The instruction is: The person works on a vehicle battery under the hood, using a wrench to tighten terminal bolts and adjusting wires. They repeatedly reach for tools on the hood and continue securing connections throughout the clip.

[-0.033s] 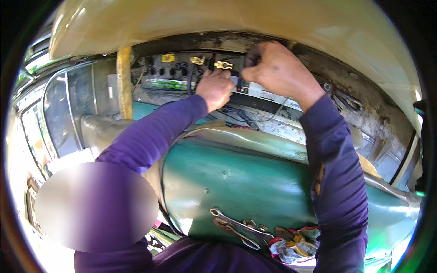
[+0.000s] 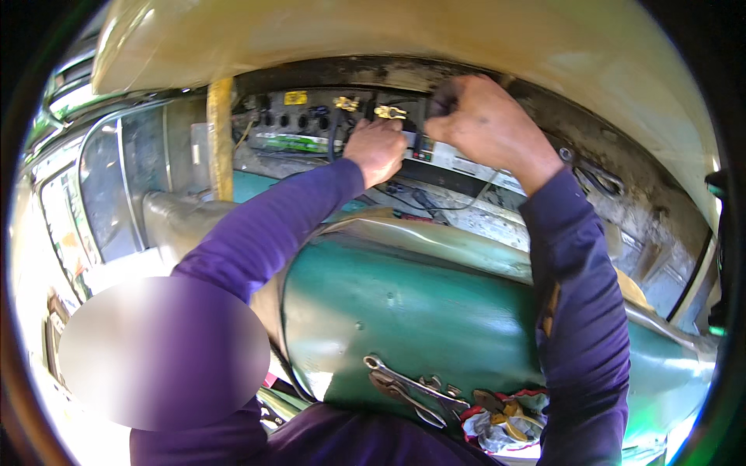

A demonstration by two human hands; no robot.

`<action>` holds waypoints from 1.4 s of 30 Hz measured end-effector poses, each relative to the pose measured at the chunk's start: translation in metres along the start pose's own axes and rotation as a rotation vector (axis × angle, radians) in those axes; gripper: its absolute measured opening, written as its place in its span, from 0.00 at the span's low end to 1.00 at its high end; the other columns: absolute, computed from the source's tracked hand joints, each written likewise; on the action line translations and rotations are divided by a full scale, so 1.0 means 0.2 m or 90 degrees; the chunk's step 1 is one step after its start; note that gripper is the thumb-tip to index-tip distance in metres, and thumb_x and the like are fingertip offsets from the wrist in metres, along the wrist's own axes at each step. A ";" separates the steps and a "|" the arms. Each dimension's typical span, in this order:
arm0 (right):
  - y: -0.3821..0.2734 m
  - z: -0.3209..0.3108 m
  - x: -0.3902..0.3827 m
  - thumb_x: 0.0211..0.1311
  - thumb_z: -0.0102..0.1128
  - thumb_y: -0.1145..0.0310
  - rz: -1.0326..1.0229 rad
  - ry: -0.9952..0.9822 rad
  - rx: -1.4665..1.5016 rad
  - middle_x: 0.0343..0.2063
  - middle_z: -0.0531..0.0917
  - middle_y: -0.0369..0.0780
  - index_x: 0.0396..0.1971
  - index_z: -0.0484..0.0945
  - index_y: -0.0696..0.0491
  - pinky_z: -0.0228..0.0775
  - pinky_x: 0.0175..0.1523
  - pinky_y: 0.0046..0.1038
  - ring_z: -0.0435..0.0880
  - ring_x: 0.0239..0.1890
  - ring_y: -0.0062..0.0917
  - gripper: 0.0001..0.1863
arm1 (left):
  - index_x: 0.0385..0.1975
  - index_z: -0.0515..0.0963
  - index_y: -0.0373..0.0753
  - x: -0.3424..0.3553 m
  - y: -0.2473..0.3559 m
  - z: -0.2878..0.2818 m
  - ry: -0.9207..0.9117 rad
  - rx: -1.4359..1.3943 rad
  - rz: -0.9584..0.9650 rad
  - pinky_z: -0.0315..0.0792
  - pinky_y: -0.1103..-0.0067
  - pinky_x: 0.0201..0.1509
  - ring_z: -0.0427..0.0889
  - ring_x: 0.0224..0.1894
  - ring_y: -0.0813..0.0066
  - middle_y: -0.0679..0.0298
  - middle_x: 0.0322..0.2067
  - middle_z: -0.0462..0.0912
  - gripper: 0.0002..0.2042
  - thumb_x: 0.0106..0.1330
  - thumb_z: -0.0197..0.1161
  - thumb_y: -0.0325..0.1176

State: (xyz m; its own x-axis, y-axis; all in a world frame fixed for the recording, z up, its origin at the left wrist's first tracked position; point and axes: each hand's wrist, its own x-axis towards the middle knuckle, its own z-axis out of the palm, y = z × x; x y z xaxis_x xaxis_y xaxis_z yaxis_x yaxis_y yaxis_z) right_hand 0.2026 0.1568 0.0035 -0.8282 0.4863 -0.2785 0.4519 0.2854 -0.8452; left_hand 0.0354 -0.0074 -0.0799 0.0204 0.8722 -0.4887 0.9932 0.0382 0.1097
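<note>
Clearly, the left hand (image 2: pixel 377 147) is nearer the brass battery terminal clamp (image 2: pixel 390 113), which lies at upper centre just above its fingers, long axis running roughly across the frame. Those fingers are bent close together; any grip is hidden. Right of the clamp, the right hand (image 2: pixel 497 124) is curled, its hold impossible to tell. Since the earlier frame, everything has slid slightly rightward; hands and clamp keep their relation.

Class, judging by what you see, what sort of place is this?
Probably a vehicle's battery compartment: gold-coloured cable clamps near a row of dark caps, with a wrench lying on a green surface.
</note>
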 end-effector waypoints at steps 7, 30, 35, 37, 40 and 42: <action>-0.03 -0.03 0.00 0.46 0.68 0.59 0.018 -0.011 0.017 0.27 0.84 0.59 0.28 0.83 0.66 0.77 0.46 0.42 0.85 0.33 0.51 0.21 | 0.36 0.86 0.35 0.11 -0.12 0.01 0.006 -0.119 -0.055 0.78 0.58 0.53 0.85 0.48 0.48 0.50 0.44 0.85 0.13 0.64 0.64 0.39; 0.16 0.35 0.05 0.64 0.65 0.64 0.003 -0.129 -0.055 0.42 0.85 0.57 0.52 0.80 0.60 0.75 0.57 0.44 0.84 0.50 0.50 0.20 | 0.44 0.89 0.49 0.14 -0.34 0.03 0.090 -0.172 0.038 0.58 0.46 0.69 0.66 0.68 0.56 0.65 0.66 0.70 0.12 0.64 0.70 0.43; 0.26 0.49 0.11 0.64 0.65 0.65 -0.033 -0.116 -0.100 0.43 0.85 0.57 0.52 0.78 0.59 0.74 0.57 0.46 0.83 0.50 0.53 0.20 | 0.38 0.88 0.40 0.20 -0.41 0.03 0.060 -0.216 0.133 0.63 0.58 0.70 0.68 0.68 0.51 0.54 0.63 0.74 0.11 0.63 0.69 0.40; 0.31 0.52 0.13 0.63 0.65 0.65 -0.039 -0.099 -0.122 0.41 0.85 0.57 0.51 0.78 0.59 0.74 0.56 0.47 0.83 0.48 0.53 0.19 | 0.38 0.87 0.37 0.21 -0.41 0.01 0.055 -0.196 0.146 0.65 0.64 0.70 0.71 0.65 0.48 0.50 0.60 0.76 0.11 0.63 0.69 0.37; 0.36 0.56 0.15 0.63 0.65 0.66 -0.082 -0.055 -0.125 0.40 0.84 0.57 0.49 0.79 0.58 0.75 0.54 0.49 0.83 0.46 0.54 0.17 | 0.45 0.86 0.37 0.21 -0.40 -0.03 0.022 -0.146 0.143 0.69 0.62 0.65 0.73 0.63 0.45 0.50 0.57 0.76 0.13 0.63 0.69 0.35; 0.38 0.58 0.15 0.64 0.64 0.67 -0.104 -0.032 -0.120 0.39 0.84 0.56 0.47 0.79 0.58 0.75 0.53 0.48 0.83 0.45 0.54 0.15 | 0.45 0.86 0.37 0.21 -0.39 -0.05 0.003 -0.151 0.145 0.69 0.62 0.65 0.74 0.61 0.45 0.50 0.57 0.76 0.13 0.64 0.68 0.35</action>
State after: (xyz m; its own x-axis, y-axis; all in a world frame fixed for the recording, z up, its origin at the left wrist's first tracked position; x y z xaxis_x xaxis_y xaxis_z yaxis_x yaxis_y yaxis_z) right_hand 0.1740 0.0975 -0.1217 -0.9084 0.3812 -0.1715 0.3609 0.5081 -0.7821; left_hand -0.0428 0.0306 -0.0995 0.2378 0.8734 -0.4250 0.9091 -0.0461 0.4141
